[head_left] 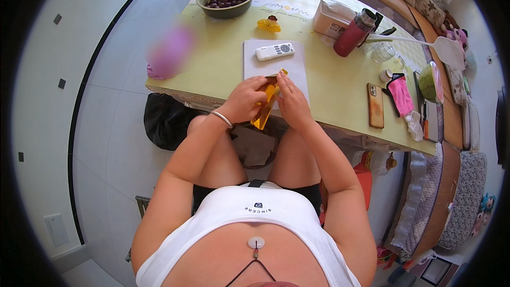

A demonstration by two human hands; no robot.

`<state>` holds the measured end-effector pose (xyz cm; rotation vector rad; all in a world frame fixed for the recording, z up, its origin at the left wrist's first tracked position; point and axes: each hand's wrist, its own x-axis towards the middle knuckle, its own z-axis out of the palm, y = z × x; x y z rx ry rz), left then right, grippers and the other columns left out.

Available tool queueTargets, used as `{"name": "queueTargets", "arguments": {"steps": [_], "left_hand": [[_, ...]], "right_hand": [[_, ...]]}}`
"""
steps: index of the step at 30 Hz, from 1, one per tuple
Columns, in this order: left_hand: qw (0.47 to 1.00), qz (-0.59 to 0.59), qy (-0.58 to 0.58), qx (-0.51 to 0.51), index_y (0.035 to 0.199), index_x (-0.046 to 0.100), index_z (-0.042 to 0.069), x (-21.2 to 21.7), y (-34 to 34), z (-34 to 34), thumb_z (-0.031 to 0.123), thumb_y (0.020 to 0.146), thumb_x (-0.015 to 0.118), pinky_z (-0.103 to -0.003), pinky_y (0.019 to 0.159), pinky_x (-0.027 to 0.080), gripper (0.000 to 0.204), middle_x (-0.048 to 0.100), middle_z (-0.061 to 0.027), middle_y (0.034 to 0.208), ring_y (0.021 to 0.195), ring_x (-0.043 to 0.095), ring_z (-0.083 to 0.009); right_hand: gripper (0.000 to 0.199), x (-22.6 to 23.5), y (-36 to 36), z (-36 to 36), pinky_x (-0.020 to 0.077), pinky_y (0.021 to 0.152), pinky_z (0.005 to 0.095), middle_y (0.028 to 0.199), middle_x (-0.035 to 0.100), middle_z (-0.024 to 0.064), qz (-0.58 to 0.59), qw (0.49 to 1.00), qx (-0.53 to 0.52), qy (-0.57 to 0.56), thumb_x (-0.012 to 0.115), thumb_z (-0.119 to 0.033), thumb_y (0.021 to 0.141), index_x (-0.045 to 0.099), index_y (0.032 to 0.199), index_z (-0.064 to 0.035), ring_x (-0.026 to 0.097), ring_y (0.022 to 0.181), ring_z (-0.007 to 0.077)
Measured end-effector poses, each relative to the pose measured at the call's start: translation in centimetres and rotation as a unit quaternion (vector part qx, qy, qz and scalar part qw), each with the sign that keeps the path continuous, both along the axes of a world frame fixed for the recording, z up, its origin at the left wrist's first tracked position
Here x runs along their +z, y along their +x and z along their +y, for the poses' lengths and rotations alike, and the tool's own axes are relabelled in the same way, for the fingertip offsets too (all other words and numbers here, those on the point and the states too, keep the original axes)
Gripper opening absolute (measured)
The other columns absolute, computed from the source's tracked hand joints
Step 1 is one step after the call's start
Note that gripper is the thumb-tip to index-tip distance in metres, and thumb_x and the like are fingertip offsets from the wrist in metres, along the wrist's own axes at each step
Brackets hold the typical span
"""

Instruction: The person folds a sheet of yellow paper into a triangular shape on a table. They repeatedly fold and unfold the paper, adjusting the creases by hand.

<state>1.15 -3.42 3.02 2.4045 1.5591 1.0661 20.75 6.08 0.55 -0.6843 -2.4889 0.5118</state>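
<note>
Both hands meet at the table's near edge around a shiny gold foil sheet (268,101), which looks folded and hangs partly below the edge. My left hand (245,99) has its fingers closed on the sheet's left side. My right hand (293,102) presses its fingers together along the upper right side of it. Just beyond them, a white remote control (274,51) lies on a white sheet of paper (255,69). Farther back sits a small yellow ornament-like piece (269,24) with a dark red top.
A green strainer basin (202,5) of dark round fruit stands far left. A blurred purple object (172,45) is at the left. Rightward are a box (328,21), a red thermos (351,36), a glass jar (382,52), a phone (375,105), a pink cloth (402,95) and a cut melon (429,82).
</note>
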Motion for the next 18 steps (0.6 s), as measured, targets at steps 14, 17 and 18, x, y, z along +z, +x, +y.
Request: {"name": "queueTargets", "arguments": {"steps": [14, 17, 18], "left_hand": [[0.992, 0.108, -0.064, 0.005, 0.127, 0.061, 0.003, -0.7, -0.5, 0.2, 0.009, 0.081, 0.064, -0.049, 0.106, 0.041, 0.047, 0.058, -0.0142, 0.14, 0.129, 0.052, -0.0322], [0.993, 0.099, -0.056, 0.005, 0.127, 0.061, 0.003, -1.0, -0.4, 0.3, 0.01, 0.082, 0.062, -0.048, 0.107, 0.041, 0.045, 0.058, -0.0145, 0.14, 0.129, 0.053, -0.0325], [0.994, 0.1, -0.05, 0.012, 0.126, 0.061, 0.003, -1.0, -0.3, 0.2, 0.009, 0.081, 0.061, -0.047, 0.107, 0.04, 0.045, 0.059, -0.0144, 0.139, 0.128, 0.053, -0.0325]], "right_hand": [[0.055, -0.7, 0.4, 0.1, 0.0412, 0.112, 0.0424, 0.149, 0.05, 0.0195, 0.095, 0.995, -0.011, 0.013, 0.064, -0.001, 0.089, 0.049, 0.142, -0.0027, 0.048, 0.137, 0.0366], [0.046, -1.2, 0.1, 0.4, 0.0428, 0.11, 0.0422, 0.146, 0.054, 0.0167, 0.079, 0.995, 0.003, 0.064, 0.063, -0.002, 0.091, 0.057, 0.136, -0.0039, 0.05, 0.136, 0.0343], [0.044, -1.2, 0.0, 0.5, 0.0423, 0.111, 0.0428, 0.145, 0.054, 0.0164, 0.072, 0.995, 0.003, 0.069, 0.063, -0.004, 0.092, 0.057, 0.136, -0.0039, 0.05, 0.136, 0.0342]]}}
